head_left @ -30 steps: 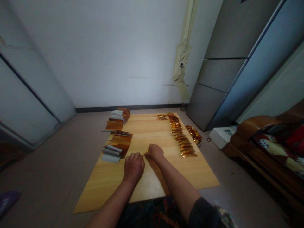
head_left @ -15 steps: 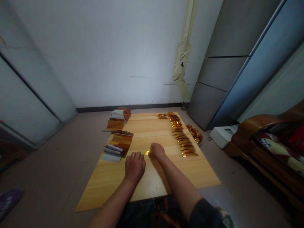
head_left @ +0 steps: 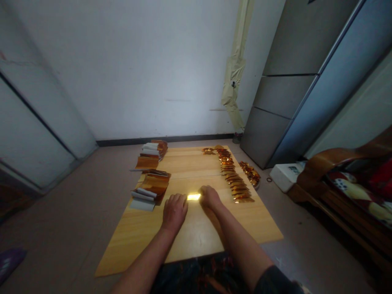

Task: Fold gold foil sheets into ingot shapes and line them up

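Observation:
A shiny gold foil paper stretches between my two hands, low over the middle of the wooden board, and catches bright light. My left hand is closed on its left end, knuckles up. The fingers of my right hand are curled round its right end. How the fingertips press on it is hidden. Left of my left hand lie stacks of gold and grey-white paper sheets. To the right of my right hand runs a long row of folded gold foil pieces.
The wooden board is low, in front of a white wall. Beyond its right edge a container of gold pieces stands on the floor, near a white box, a refrigerator and a wooden bench.
My right hand has moved a little to the right, away from the left. More of the gold foil paper now shows between them, brighter than before. The view has shifted slightly.

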Demonstrator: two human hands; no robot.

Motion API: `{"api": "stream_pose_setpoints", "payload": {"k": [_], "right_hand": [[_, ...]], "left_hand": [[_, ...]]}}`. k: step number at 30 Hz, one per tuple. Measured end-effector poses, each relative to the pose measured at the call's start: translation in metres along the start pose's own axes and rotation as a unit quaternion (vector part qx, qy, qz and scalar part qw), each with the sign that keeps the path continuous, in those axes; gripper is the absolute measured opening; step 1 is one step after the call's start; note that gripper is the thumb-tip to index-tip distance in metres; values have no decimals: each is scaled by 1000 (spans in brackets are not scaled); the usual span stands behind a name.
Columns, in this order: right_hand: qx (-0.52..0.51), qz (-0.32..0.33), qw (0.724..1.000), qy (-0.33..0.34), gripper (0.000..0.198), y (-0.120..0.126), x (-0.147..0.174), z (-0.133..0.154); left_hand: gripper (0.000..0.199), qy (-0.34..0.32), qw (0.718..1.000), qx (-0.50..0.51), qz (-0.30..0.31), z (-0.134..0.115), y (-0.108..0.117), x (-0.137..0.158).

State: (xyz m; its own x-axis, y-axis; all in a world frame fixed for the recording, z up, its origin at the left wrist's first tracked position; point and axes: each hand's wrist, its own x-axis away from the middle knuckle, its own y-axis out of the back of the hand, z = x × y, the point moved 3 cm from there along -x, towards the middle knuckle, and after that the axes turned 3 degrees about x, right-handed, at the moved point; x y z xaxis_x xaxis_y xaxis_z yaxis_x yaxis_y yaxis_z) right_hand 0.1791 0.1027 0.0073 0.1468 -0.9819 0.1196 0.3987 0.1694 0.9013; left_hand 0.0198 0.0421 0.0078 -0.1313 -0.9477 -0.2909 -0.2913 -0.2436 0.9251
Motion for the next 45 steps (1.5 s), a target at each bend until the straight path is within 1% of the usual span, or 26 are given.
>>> {"api": "stream_pose_setpoints", "payload": {"k": [3, 7, 13, 18, 23, 26, 31, 36, 40, 45], "right_hand": [[-7, 3, 1000, 4, 33, 1, 3, 0], [-12, 12, 999, 32, 36, 2, 5, -2], [-44, 18, 994, 95, 39, 0, 1, -8], [-75, -15, 992, 101, 36, -5, 2, -14], [-94, -62, 991, 76, 26, -6, 9, -17], [-109, -77, 989, 70, 28, -6, 11, -17], [-120, -86, 987, 66, 32, -6, 9, -17], [-200, -76, 976, 40, 34, -5, 9, -18], [-249, -77, 965, 2, 36, -7, 10, -14], [-211, -107, 970, -59, 42, -9, 12, 0]], "left_hand": [[27, -29, 999, 33, 6, 0, -6, -6], [25, -52, 997, 60, 15, -3, -13, -15], [27, -69, 996, 28, 53, -8, -16, -23], [25, -73, 995, 28, 60, -10, -13, -22], [22, -61, 995, 23, 79, -12, -11, -24], [21, -50, 995, 26, 79, -14, -9, -25], [22, -41, 995, 17, 93, -18, -8, -27], [32, -43, 994, -34, 97, -22, -10, -26], [35, -38, 993, -52, 96, -24, -13, -24], [35, -22, 995, -51, 88, -26, -17, -24]]}}
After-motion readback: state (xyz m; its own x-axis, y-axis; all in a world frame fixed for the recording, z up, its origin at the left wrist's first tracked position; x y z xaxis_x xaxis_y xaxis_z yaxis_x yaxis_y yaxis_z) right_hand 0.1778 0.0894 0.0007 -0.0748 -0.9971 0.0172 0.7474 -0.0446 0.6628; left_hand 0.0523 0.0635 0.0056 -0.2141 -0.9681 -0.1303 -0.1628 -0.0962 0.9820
